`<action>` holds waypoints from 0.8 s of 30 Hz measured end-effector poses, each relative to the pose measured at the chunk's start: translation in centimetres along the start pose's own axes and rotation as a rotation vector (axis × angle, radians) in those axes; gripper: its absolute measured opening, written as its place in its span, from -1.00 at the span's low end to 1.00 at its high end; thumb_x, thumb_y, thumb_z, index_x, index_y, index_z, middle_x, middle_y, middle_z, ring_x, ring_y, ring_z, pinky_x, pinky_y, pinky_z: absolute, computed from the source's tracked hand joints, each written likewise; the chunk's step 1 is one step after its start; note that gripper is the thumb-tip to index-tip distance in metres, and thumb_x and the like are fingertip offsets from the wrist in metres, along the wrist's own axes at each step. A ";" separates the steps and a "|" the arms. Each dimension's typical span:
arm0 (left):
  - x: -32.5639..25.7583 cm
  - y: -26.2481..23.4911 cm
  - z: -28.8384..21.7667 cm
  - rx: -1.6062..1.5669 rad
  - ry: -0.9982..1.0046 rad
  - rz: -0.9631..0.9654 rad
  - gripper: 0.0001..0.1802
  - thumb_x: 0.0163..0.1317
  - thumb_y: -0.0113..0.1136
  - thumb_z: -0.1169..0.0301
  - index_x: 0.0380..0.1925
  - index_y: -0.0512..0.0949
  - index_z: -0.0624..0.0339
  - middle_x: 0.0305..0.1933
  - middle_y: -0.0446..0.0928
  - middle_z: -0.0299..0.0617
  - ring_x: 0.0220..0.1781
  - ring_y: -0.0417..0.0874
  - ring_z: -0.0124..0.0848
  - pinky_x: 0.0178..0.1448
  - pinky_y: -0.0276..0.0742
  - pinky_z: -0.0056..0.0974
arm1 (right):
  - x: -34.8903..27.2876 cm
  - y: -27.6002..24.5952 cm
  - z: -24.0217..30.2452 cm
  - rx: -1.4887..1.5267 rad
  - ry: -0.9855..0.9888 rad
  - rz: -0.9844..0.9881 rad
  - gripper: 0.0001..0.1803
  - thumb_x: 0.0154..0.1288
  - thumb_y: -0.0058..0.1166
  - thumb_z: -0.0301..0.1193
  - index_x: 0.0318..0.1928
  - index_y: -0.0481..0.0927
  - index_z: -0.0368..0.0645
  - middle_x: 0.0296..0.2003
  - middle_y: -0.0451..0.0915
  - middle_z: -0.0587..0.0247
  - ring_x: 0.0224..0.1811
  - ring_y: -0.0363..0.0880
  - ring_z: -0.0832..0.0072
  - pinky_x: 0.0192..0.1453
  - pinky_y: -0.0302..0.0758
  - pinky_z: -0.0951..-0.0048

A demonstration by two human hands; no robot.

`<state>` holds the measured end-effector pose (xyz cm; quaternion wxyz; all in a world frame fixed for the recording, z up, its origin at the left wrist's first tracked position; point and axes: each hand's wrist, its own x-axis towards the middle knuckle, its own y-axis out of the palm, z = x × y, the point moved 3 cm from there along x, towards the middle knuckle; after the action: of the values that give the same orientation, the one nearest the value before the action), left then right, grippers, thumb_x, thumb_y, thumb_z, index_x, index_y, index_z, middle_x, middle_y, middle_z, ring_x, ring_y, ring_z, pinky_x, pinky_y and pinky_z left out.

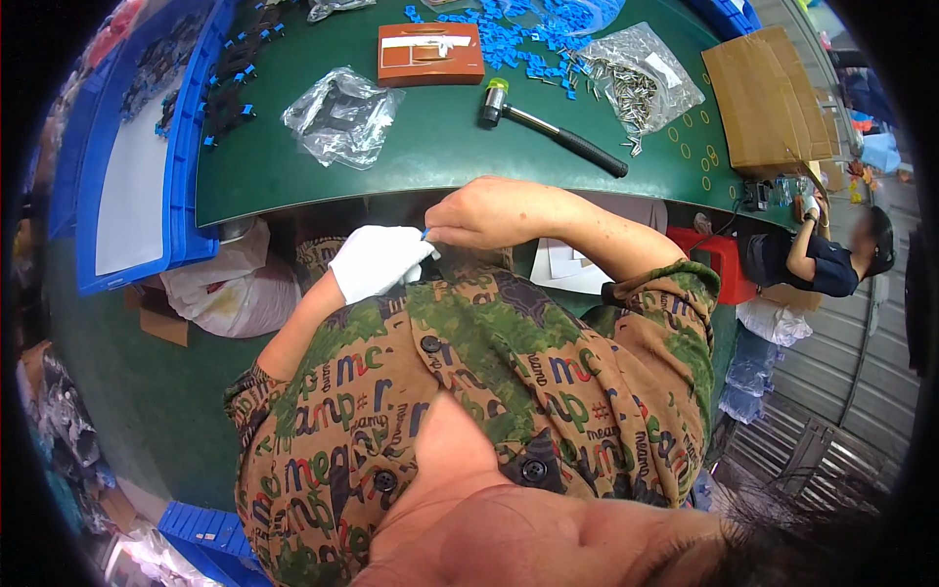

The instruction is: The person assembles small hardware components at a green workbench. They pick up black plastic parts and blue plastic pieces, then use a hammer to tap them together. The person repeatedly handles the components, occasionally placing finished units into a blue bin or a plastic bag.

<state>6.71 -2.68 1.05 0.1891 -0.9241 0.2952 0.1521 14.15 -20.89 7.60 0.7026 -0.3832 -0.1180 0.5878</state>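
Observation:
My left hand [377, 262], in a white glove, is held close to my body just below the table's front edge. Its fingers are curled, and whatever they hold is hidden by the glove and the dark background. Meeting it from the right, my bare right hand [481, 213] pinches a small blue plastic piece [425, 234], of which only a sliver shows between the hands. On the table beyond lie a rubber-faced mallet [548, 127] with a black grip, a clear plastic bag [344, 117] and an orange-brown box [430, 54].
Loose blue clips [499, 39] and a bag of metal pins [641, 83] lie at the back of the green table [284, 186]. Black parts with blue clips [230, 108] stand along its left, beside a blue crate [181, 186]. A cardboard box [768, 103] and another person [827, 245] are at right.

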 end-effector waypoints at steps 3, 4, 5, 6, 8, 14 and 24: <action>0.2 0.3 -0.2 0.102 0.036 0.023 -0.62 0.52 0.06 0.12 -0.30 0.68 0.14 -0.55 0.60 -0.31 -0.61 0.53 -0.48 -0.44 0.47 -0.31 | 0.0 0.5 -0.3 0.003 -0.005 0.015 -0.64 0.57 -0.07 -0.15 -0.21 0.57 -0.18 -0.30 0.64 -0.05 -0.18 0.60 -0.10 -0.06 0.52 -0.03; 0.3 0.4 -0.4 0.161 0.057 0.032 -0.64 0.51 0.07 0.13 -0.30 0.68 0.14 -0.56 0.60 -0.32 -0.61 0.53 -0.49 -0.45 0.46 -0.31 | 0.0 0.4 -0.2 0.013 -0.012 0.024 -0.64 0.57 -0.07 -0.15 -0.22 0.57 -0.18 -0.30 0.64 -0.06 -0.19 0.60 -0.10 -0.07 0.52 -0.03; 0.4 0.4 -0.1 0.133 0.046 0.032 -0.64 0.51 0.09 0.13 -0.30 0.68 0.15 -0.56 0.60 -0.32 -0.61 0.53 -0.50 -0.45 0.46 -0.31 | 0.0 0.3 0.0 0.023 -0.018 0.032 -0.64 0.56 -0.07 -0.15 -0.23 0.57 -0.18 -0.30 0.64 -0.06 -0.19 0.61 -0.10 -0.07 0.52 -0.03; 0.5 0.6 0.4 0.106 0.034 0.031 -0.65 0.50 0.10 0.14 -0.30 0.67 0.16 -0.57 0.59 -0.33 -0.60 0.53 -0.51 -0.45 0.46 -0.31 | 0.0 0.2 0.2 -0.005 0.002 0.047 -0.64 0.56 -0.07 -0.15 -0.23 0.58 -0.18 -0.30 0.64 -0.06 -0.19 0.61 -0.10 -0.07 0.52 -0.03; 0.8 0.6 1.0 0.069 0.022 0.027 -0.64 0.49 0.11 0.14 -0.31 0.67 0.18 -0.58 0.57 -0.33 -0.60 0.53 -0.53 -0.45 0.47 -0.31 | 0.1 -0.1 0.6 -0.064 0.044 0.066 -0.64 0.56 -0.07 -0.16 -0.23 0.59 -0.19 -0.30 0.64 -0.07 -0.19 0.61 -0.10 -0.07 0.52 -0.02; 0.8 1.1 1.8 0.013 0.015 0.007 -0.62 0.48 0.11 0.11 -0.34 0.67 0.18 -0.59 0.55 -0.31 -0.59 0.51 -0.53 -0.45 0.43 -0.31 | 1.0 1.1 -1.4 0.221 -0.037 0.117 -0.64 0.56 -0.07 -0.16 -0.20 0.60 -0.21 -0.30 0.64 -0.09 -0.19 0.61 -0.10 -0.04 0.52 -0.02; 0.0 -0.2 0.2 -0.475 -0.063 0.122 -0.55 0.52 0.09 0.14 -0.06 0.74 0.33 -0.14 0.76 -0.24 -0.22 0.61 -0.58 -0.08 0.55 -0.38 | 1.9 3.9 -4.6 0.976 0.201 0.482 -0.56 0.60 0.01 -0.07 -0.43 0.48 -0.06 -0.59 0.29 0.58 -0.61 0.29 0.70 -0.50 0.32 0.54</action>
<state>6.82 -2.45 0.97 -0.0338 -0.9180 0.3003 0.2569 14.65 -20.94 1.24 0.6520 -0.0835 0.3269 0.6790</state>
